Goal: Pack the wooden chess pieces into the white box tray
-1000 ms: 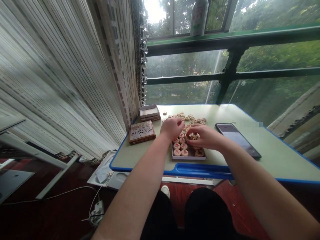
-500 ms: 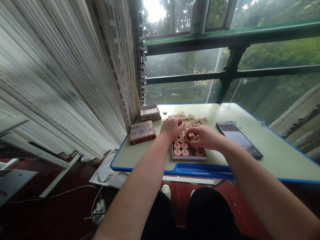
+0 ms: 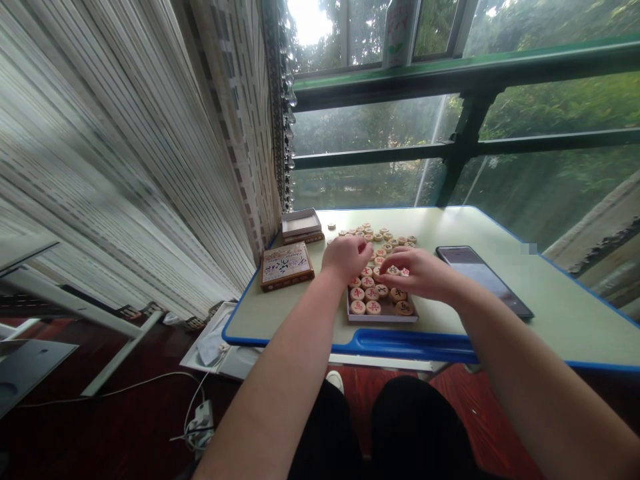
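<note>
A shallow open box (image 3: 383, 319) near the table's front edge holds round wooden Chinese chess pieces (image 3: 373, 307), with red characters in the left columns and mostly dark ones at right. My left hand (image 3: 349, 259) hovers at the box's far left corner with fingers curled; what they hold, if anything, is hidden. Over the box's far part, my right hand (image 3: 417, 272) reaches in from the right, thumb and fingertips closed about a chess piece (image 3: 378, 273). Beyond both hands, loose chess pieces (image 3: 367, 237) lie scattered on the table.
A printed chess box lid (image 3: 286, 264) and a stacked open box (image 3: 301, 222) lie at the left. A phone (image 3: 483, 280) rests at the right. The table (image 3: 565, 320) has a blue edge (image 3: 410, 341). Window and curtain (image 3: 215, 167) border it.
My right hand has shifted slightly up and right, uncovering more pieces in the box's right part. My left hand stays nearly in place. The view has moved a little.
</note>
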{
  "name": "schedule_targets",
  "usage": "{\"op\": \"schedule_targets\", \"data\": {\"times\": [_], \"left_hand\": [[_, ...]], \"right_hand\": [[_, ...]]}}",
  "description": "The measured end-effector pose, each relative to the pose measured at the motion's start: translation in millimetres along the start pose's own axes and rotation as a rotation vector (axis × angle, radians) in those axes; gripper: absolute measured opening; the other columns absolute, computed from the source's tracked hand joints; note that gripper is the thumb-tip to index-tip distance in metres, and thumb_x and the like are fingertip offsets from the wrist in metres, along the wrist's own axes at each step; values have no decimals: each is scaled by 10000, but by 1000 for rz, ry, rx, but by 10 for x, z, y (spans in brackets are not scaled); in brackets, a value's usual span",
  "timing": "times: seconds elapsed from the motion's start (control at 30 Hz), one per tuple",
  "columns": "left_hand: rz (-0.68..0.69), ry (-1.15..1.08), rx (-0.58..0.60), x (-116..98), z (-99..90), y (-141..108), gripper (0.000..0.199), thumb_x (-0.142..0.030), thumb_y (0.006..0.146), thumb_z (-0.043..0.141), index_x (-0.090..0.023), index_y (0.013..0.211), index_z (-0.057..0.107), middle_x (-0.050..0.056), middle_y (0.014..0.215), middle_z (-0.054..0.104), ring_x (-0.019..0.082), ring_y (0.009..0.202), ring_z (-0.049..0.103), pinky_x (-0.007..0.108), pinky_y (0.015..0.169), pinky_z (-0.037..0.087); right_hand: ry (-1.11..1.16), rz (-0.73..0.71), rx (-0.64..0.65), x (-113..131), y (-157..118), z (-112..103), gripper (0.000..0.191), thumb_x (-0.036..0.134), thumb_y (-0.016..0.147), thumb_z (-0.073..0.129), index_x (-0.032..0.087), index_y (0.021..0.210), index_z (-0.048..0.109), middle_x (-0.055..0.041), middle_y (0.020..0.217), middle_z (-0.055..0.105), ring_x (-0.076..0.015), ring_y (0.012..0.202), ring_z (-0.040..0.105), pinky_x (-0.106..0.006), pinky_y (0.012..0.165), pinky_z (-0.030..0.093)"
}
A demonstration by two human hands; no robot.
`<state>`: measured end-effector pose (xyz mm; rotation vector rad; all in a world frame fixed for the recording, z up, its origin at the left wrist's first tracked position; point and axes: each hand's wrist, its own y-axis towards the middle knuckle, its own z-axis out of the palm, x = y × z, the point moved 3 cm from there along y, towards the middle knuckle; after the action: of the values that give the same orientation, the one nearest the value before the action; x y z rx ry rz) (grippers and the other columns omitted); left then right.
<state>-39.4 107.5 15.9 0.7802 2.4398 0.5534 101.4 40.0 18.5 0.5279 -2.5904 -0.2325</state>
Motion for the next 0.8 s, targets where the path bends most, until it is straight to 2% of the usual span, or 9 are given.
{"op": "schedule_targets", "data": {"times": [0.2, 0.33, 0.5, 0.7, 0.8], "left_hand": [[-11, 21, -18, -7, 1, 7, 335, -344, 830, 474, -159, 593, 621, 40, 561, 606, 119, 523, 479, 251, 518, 302], [-20, 57, -21, 6, 18, 16, 325, -351, 827, 479, -167, 611, 638, 46, 592, 630, 140, 562, 518, 257, 522, 313], [-13, 80, -5, 0, 35, 24, 329, -349, 831, 472, -165, 623, 649, 51, 609, 640, 141, 567, 527, 261, 529, 330], [-5, 65, 20, -8, 26, 21, 328, -347, 835, 472, -165, 628, 649, 49, 611, 638, 141, 569, 521, 258, 529, 333], [-9, 72, 18, -10, 25, 20, 326, -345, 833, 471, -165, 634, 655, 54, 623, 643, 144, 571, 518, 262, 530, 330]], "right_hand": [[-111, -48, 78, 66, -14, 62, 142, 327, 727, 601, 239, 735, 713, -16, 774, 591, -146, 690, 545, -263, 620, 380], [-201, -24, 77, 71, -13, 95, 129, 317, 692, 622, 261, 775, 704, -8, 827, 605, -159, 722, 551, -265, 605, 359], [-237, -13, 99, 84, -13, 110, 143, 343, 695, 615, 261, 775, 700, -14, 828, 600, -158, 718, 547, -260, 586, 348], [-273, -8, 113, 100, -17, 116, 163, 262, 671, 586, 265, 803, 681, -15, 841, 607, -162, 704, 536, -263, 590, 350], [-261, -10, 116, 95, -15, 119, 159, 277, 674, 586, 258, 806, 672, -21, 838, 617, -167, 704, 540, -266, 594, 355]]}}
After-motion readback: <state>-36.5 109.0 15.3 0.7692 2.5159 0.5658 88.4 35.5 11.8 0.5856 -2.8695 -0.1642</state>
